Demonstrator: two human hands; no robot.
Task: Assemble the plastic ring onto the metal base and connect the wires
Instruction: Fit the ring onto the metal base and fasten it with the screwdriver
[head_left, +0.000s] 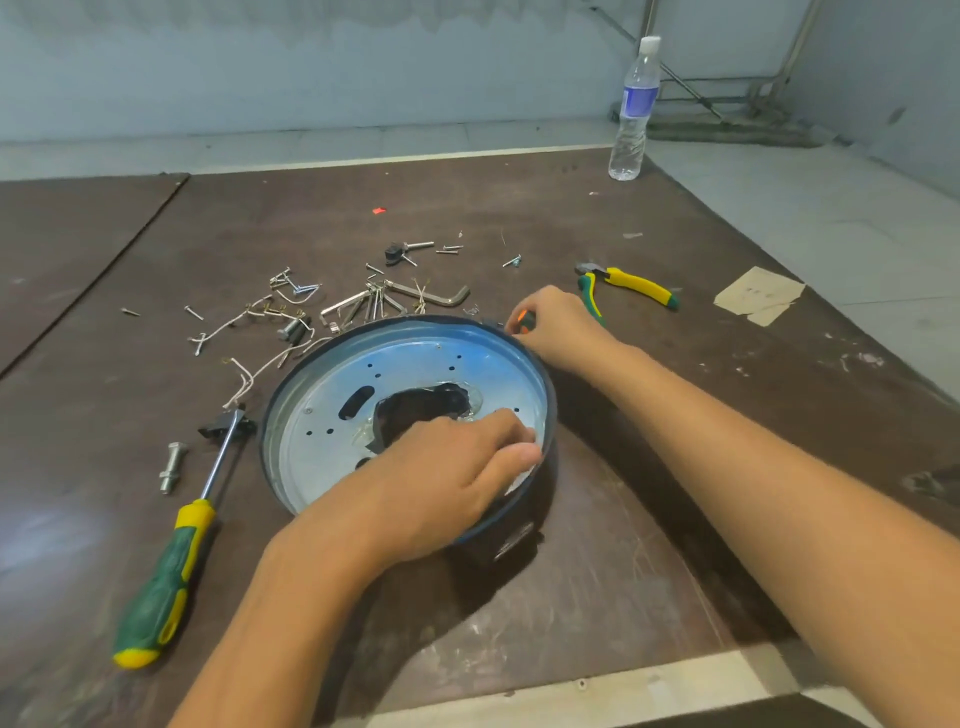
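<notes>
Facing up on the bench (597, 571), the round shiny metal base (415, 358) wears a dark plastic ring (400, 320); my left grip (452, 467) pinches its near rim, right grip (556, 325) grasps an orange tool (522, 322).

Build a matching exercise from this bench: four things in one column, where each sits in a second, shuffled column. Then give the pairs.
1. screwdriver
2. pliers
3. water bottle
4. metal base

A. upright at the far edge of the table
B. under the left hand, which grips its rim
C. lying left of the metal base, handle toward the person
D. lying just beyond the right hand, which pinches a small orange part

Pairs: 1-C, 2-D, 3-A, 4-B
</notes>
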